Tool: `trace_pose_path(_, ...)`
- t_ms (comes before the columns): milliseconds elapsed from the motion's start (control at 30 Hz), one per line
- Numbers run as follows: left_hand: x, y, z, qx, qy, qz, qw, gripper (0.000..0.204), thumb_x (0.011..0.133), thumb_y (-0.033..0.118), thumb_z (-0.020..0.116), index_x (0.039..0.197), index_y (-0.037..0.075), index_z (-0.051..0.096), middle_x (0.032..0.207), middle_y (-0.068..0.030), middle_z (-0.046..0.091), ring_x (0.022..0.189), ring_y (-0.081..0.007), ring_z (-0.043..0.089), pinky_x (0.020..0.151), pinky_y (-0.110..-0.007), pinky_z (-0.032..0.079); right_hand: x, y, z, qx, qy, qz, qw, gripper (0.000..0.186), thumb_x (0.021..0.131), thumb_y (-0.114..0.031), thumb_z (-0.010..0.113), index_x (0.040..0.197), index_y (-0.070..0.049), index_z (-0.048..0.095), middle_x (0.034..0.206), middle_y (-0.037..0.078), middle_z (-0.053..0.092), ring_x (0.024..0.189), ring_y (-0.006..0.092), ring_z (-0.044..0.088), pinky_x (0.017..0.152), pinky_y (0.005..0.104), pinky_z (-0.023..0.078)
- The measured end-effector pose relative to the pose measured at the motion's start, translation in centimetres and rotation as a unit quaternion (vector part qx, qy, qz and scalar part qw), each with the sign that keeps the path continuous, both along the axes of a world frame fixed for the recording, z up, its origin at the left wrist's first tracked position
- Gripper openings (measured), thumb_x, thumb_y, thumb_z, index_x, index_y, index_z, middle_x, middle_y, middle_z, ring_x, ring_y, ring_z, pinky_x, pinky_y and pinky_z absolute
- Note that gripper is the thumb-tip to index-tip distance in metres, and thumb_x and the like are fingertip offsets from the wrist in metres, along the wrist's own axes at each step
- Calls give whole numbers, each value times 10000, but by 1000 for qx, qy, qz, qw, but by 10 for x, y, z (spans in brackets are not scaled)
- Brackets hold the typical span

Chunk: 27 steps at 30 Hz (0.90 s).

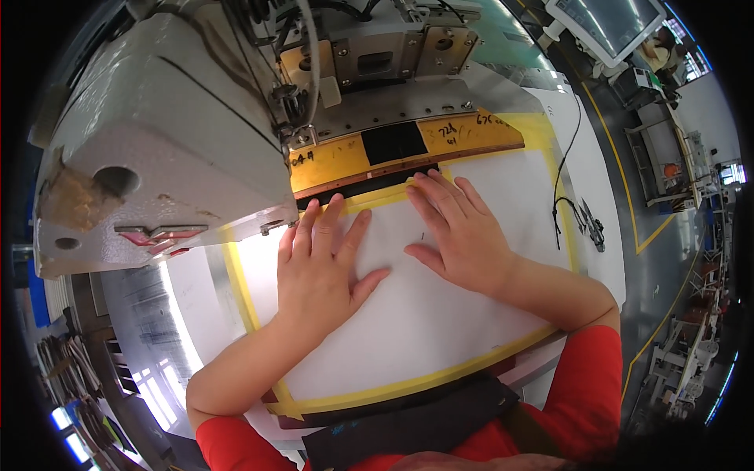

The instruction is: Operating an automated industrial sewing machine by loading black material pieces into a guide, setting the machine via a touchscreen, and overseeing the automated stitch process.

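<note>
My left hand (318, 271) lies flat with fingers spread on a white sheet (353, 353) edged in yellow tape. Its fingertips reach the sheet's far edge, by a narrow black strip (357, 188). To the right, my right hand (463, 228) also rests on the sheet, fingers stretched out and thumb pointing left. Its fingertips touch or nearly touch the right end of the strip; which of the two I cannot tell. Just beyond the strip lies a yellow clamp plate (330, 163) with handwriting and a black patch (395, 144). Neither hand grips anything.
A large white sewing machine head (157, 102) stands at the left, close to my left fingers. Metal clamp brackets (377, 63) are at the back. Thread snips (591, 226) with a black cord lie right of the sheet. A screen (605, 27) stands at the far right.
</note>
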<state>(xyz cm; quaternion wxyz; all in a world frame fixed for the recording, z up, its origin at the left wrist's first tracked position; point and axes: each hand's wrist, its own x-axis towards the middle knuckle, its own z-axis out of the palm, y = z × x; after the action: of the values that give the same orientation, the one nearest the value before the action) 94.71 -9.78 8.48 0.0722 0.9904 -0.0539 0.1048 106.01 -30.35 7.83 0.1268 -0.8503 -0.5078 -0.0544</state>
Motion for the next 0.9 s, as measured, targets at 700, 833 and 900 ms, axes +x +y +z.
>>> trace_pose_path(700, 0, 3, 3, 25, -11, 7, 1000, 717, 773, 474, 700, 1342, 88, 499, 1353, -158, 478, 1254, -352, 460, 992, -451, 368, 0, -2, 0, -6, 9, -19, 1000, 614, 863, -392, 631, 1310, 3, 486, 1428, 166, 395, 1344, 308, 390, 1107, 539, 214)
trace_pose_path(833, 1, 4, 3, 38, -17, 9, 999, 705, 786, 542, 664, 1323, 105, 527, 1352, -154, 486, 1234, -339, 486, 921, -426, 412, -1, -1, 0, 4, -19, -17, 1000, 610, 873, -427, 603, 1278, 20, 513, 1379, 182, 436, 1306, 319, 416, 1085, 538, 250)
trace_pose_path(900, 1, 4, 3, 37, -16, 9, 999, 706, 786, 541, 664, 1324, 104, 527, 1357, -159, 481, 1237, -339, 483, 923, -422, 411, -1, 0, 0, 8, -12, -15, 1000, 613, 873, -426, 602, 1283, 21, 507, 1375, 184, 435, 1305, 325, 415, 1084, 538, 253)
